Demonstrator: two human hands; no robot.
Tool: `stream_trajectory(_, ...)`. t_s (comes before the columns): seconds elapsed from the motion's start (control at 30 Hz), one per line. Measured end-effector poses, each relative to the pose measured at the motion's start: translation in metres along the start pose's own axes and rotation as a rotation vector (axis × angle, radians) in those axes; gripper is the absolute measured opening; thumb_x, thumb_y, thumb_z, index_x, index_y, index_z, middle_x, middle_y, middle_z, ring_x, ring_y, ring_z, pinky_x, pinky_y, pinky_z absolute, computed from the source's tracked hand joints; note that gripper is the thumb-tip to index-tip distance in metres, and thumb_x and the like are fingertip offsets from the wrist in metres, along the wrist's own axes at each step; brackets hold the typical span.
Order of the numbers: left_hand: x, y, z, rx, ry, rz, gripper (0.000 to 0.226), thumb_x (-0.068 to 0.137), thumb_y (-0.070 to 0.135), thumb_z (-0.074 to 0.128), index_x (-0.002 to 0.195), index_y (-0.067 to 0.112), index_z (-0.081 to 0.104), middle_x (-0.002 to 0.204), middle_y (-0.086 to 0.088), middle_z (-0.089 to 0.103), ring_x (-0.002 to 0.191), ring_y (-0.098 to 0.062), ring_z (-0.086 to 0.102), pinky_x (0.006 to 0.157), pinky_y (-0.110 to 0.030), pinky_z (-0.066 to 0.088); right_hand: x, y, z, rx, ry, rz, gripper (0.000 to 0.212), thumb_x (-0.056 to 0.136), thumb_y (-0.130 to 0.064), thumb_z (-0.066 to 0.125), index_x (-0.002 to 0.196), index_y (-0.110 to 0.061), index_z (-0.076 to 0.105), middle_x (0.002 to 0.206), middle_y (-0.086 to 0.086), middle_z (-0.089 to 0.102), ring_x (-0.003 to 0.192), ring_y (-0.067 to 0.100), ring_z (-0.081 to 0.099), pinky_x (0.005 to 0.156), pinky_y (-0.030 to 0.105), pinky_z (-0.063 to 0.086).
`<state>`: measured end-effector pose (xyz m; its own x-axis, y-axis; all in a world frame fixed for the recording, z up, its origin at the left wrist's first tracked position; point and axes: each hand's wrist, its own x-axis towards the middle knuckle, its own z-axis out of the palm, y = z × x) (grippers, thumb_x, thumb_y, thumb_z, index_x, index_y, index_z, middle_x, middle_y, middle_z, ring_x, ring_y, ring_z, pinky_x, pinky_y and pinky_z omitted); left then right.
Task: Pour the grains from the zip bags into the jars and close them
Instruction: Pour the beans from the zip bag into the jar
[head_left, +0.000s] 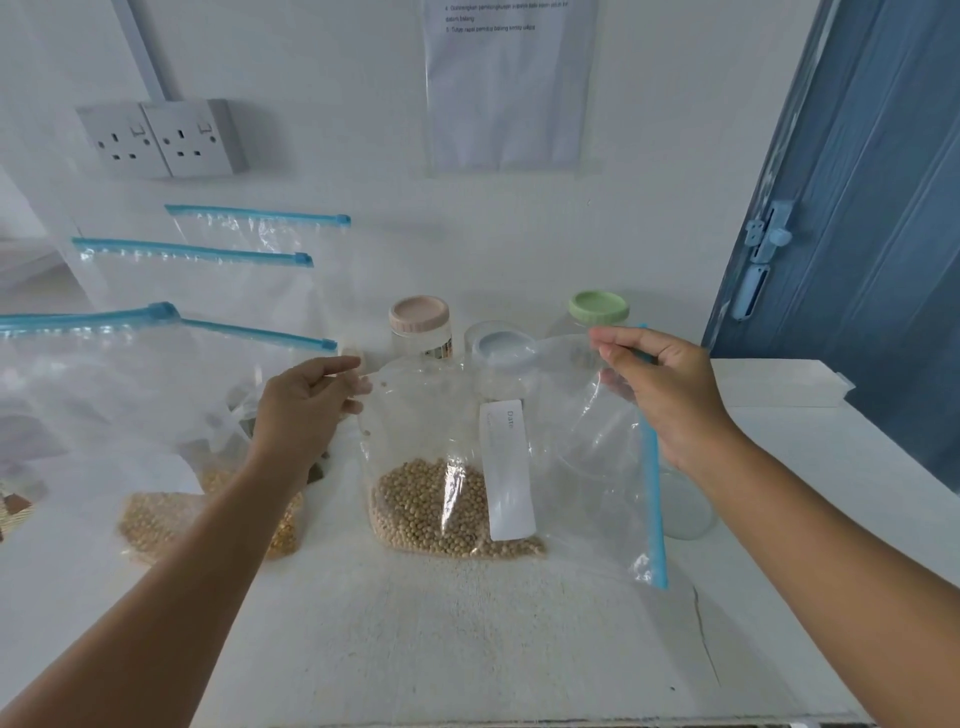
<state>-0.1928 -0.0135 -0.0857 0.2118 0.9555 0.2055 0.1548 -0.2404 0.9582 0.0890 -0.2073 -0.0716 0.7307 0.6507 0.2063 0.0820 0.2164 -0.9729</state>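
A clear zip bag (571, 441) with a white label is held up on its side over the table, its blue zip strip (653, 483) running down the right edge. Tan round grains (441, 509) lie in its lower left corner. My left hand (306, 410) pinches the bag's upper left corner. My right hand (665, 395) grips the top of the zip strip. Behind the bag stand three clear jars: one with a pink lid (418, 314), one with a pale blue lid (503, 349), one with a green lid (598, 307). A lidless clear jar (688, 512) sits behind the bag at right.
Several more zip bags with blue zips (192, 252) stand or lie at left, one holding yellow grains (156, 525). A white tray (779, 384) lies at the far right, beside a blue door (857, 208). Wall sockets (161, 137) are at upper left.
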Motion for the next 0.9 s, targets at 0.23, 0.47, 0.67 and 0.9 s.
stream_trajectory(0.23,-0.0019,-0.0077,-0.0051,0.023,-0.017,0.005,0.033,0.089,0.015,0.082,0.119,0.026,0.073,0.081,0.006,0.079,0.072,-0.004,0.072,0.072,-0.025,0.056,-0.0006,0.0009,-0.0020,0.010,-0.004,-0.011,0.018,0.098,-0.006,0.070,0.102,-0.019,0.081,0.106,-0.004,0.080,0.103,0.012,0.073,0.088,0.025,0.061)
stream_trajectory(0.47,0.0052,-0.0042,-0.0019,-0.145,0.094,-0.126,0.021,0.093,0.021,0.079,0.111,0.014,0.072,0.084,-0.005,0.079,0.063,-0.007,0.070,0.062,-0.017,0.055,-0.0024,0.0002,-0.0012,0.000,0.000,-0.014,0.017,0.098,-0.006,0.069,0.105,-0.017,0.081,0.105,-0.007,0.080,0.105,0.006,0.073,0.086,0.022,0.061)
stream_trajectory(0.67,0.0069,-0.0054,-0.0048,0.001,-0.007,-0.042,0.026,0.091,0.025,0.081,0.113,0.019,0.071,0.076,0.007,0.079,0.072,-0.015,0.072,0.077,-0.031,0.057,-0.0021,0.0015,0.0003,-0.013,0.004,-0.017,0.017,0.098,-0.008,0.070,0.103,-0.019,0.081,0.105,-0.007,0.080,0.102,0.007,0.074,0.084,0.020,0.060)
stream_trajectory(0.9,0.0010,-0.0068,0.0013,0.008,0.094,0.017,0.021,0.095,0.025,0.076,0.114,0.024,0.067,0.076,0.009,0.077,0.075,-0.016,0.071,0.065,-0.033,0.056,-0.0014,0.0024,-0.0015,-0.031,0.031,-0.025,0.019,0.099,-0.009,0.069,0.100,-0.024,0.082,0.105,-0.007,0.079,0.093,0.005,0.073,0.087,0.023,0.060)
